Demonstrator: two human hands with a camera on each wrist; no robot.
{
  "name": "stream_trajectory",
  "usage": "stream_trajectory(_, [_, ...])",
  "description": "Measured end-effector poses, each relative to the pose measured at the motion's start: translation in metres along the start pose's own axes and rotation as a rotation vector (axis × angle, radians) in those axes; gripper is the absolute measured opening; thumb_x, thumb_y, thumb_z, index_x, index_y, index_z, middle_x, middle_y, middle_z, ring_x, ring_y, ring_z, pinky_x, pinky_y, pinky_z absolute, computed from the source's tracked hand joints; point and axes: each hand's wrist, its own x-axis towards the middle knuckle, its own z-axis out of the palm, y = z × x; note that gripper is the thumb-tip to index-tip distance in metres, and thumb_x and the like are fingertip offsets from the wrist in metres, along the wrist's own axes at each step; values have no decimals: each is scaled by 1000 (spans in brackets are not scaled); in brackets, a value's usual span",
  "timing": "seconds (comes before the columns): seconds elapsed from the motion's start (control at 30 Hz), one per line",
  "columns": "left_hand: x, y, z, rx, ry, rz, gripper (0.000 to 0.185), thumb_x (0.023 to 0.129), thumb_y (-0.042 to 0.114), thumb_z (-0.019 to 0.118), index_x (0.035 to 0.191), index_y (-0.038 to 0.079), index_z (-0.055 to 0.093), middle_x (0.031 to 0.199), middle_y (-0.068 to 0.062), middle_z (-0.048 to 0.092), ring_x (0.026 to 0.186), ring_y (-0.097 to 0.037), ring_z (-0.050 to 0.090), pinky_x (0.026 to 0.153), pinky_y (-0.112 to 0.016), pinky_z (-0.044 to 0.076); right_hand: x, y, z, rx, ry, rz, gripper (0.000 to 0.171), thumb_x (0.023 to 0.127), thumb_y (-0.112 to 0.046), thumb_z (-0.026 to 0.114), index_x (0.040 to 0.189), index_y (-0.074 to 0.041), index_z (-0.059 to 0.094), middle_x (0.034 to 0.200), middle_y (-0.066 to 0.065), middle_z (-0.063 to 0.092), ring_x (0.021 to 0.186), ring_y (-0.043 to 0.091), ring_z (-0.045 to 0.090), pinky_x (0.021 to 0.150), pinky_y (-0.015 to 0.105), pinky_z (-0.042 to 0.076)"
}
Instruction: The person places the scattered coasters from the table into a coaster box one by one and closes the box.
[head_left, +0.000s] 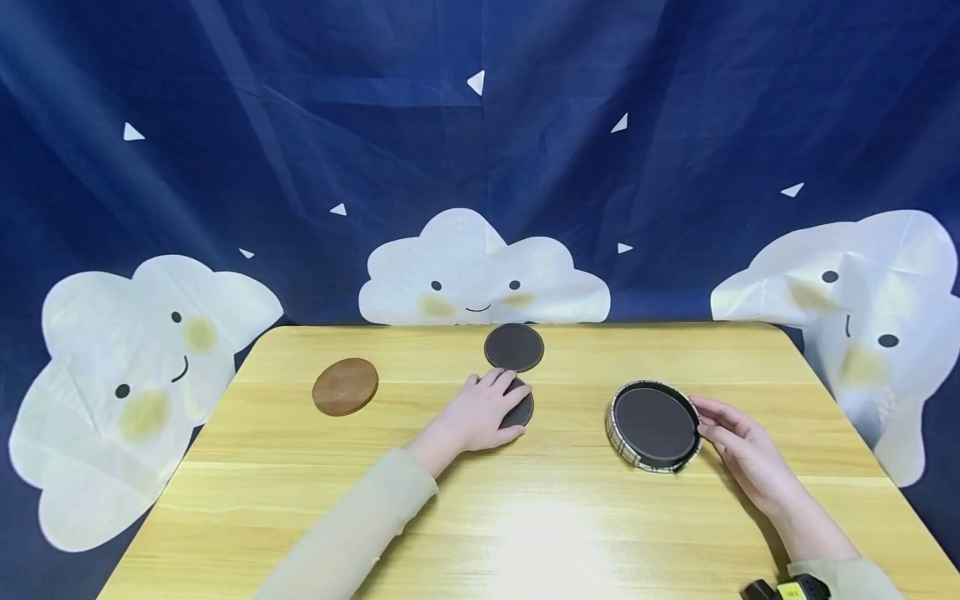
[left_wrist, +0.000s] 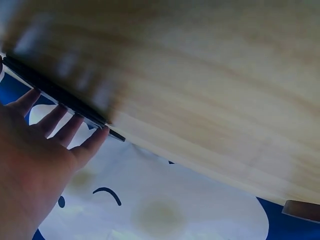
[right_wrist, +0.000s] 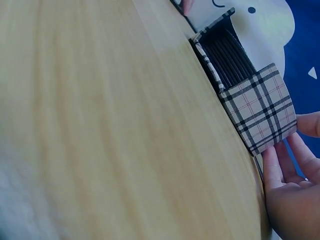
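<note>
Leftmost, a brown coaster [head_left: 345,386] lies alone on the wooden table [head_left: 525,517], well apart from both hands. Next, the left hand [head_left: 480,414] rests with straight, relaxed fingers flat on a dark coaster [head_left: 522,408], pressing rather than pinching it; a second dark coaster [head_left: 513,347] sits just beyond the fingertips. To lift the covered disc cleanly, the person would do well, it seems, to slide it toward the table edge or tip one rim up, since a flat disc gives little to grip. Further right, the plaid-sided holder [head_left: 653,426] already carries dark coasters stacked inside. The right hand [head_left: 738,446] touches its right wall with loosely extended fingers, steadying it; keeping that contact should stop the holder skidding.
</note>
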Motion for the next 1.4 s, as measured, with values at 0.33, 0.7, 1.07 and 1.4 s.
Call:
stream_trajectory(0.33, [1,-4,0,-34,-20,-2,72,98,60,63,159,27,46,158,-8,46,145,-31,45,108,-58,48,0,0,-1,-1,-7,0,50,105,13,42,135,-17,69,131,-10,74,119,0,69,99,10,48])
stream_trajectory(0.7, [1,-3,-1,-24,-8,0,72,93,60,65,154,26,50,152,-9,49,139,-32,48,107,-59,48,0,-1,1,-2,-10,-2,51,105,14,41,134,-17,69,131,-10,74,119,-1,69,99,10,48])
stream_trajectory(1.07, [3,-2,-5,-28,1,-3,71,89,59,68,150,25,53,148,-9,50,136,-33,50,105,-58,49,1,-3,3,6,-10,-5,52,105,13,40,133,-19,70,129,-11,74,118,-1,69,99,10,50])
stream_trajectory(1.4, [5,-2,-6,-21,-7,5,68,89,59,67,147,25,53,147,-10,49,134,-31,49,107,-58,47,0,-4,3,8,-13,-2,52,106,13,40,133,-19,70,130,-11,74,118,-1,69,98,10,50])
